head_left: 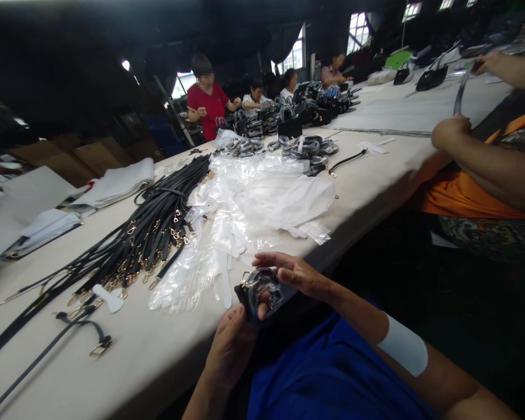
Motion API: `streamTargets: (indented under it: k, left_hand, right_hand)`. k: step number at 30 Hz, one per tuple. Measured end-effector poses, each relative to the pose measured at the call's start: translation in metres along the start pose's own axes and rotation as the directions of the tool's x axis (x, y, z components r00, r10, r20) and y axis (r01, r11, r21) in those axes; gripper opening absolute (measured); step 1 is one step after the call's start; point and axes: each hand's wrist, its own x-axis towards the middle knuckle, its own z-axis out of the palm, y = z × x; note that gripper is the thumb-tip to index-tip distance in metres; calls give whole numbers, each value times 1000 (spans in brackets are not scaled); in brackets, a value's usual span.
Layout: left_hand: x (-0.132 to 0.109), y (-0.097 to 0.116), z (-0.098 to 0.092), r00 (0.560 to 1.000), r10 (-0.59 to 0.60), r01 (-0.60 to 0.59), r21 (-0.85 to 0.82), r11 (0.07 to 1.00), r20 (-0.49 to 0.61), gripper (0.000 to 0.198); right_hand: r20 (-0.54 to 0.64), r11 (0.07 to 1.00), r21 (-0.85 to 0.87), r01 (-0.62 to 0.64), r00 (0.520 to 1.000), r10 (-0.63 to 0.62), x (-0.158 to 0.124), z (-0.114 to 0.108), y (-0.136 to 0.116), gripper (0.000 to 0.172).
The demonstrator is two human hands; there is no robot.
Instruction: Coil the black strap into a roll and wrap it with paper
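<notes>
Near the table's front edge, a coiled black strap (262,287) with gold-coloured clasps is held in my left hand (236,335). The thumb presses on its side and a fingertip shows through the middle of the coil. My right hand (301,277) lies along the coil's upper right side, fingers stretched out and slightly apart; whether they touch it I cannot tell. Just beyond my hands lie clear plastic bags (227,251) and a white paper strip (225,280). Left of them spreads a pile of black straps (157,221) with gold-coloured clips.
Coiled, wrapped straps (306,147) and black bags (293,125) are heaped farther along the table (157,356). A co-worker's arms (485,151) hold a dark strap at the right. Several people work at the far side. A short buckled strap (98,332) lies at front left.
</notes>
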Motion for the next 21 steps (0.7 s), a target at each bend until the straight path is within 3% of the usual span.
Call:
streamTargets:
  k: [3, 5, 10, 15, 21]
  left_hand:
    - [-3, 3, 1, 996, 74, -75, -27, 997, -50, 40]
    - [-5, 3, 3, 994, 91, -93, -34, 995, -61, 37]
    - [-9, -2, 3, 997, 63, -65, -35, 997, -52, 29]
    - [-11, -6, -5, 995, -14, 7, -66, 998, -104, 30]
    - [-9, -11, -11, 993, -61, 47, -138, 989, -103, 30]
  right_hand:
    - [37, 994, 96, -54, 998, 51, -3, -1, 8, 89]
    - [83, 987, 136, -90, 993, 79, -4, 3, 13, 91]
    - [48, 988, 87, -130, 991, 126, -7, 16, 15, 68]
    - [90, 998, 30, -46, 995, 44, -11, 22, 12, 51]
    - [87, 993, 73, -88, 993, 82, -14, 24, 22, 60]
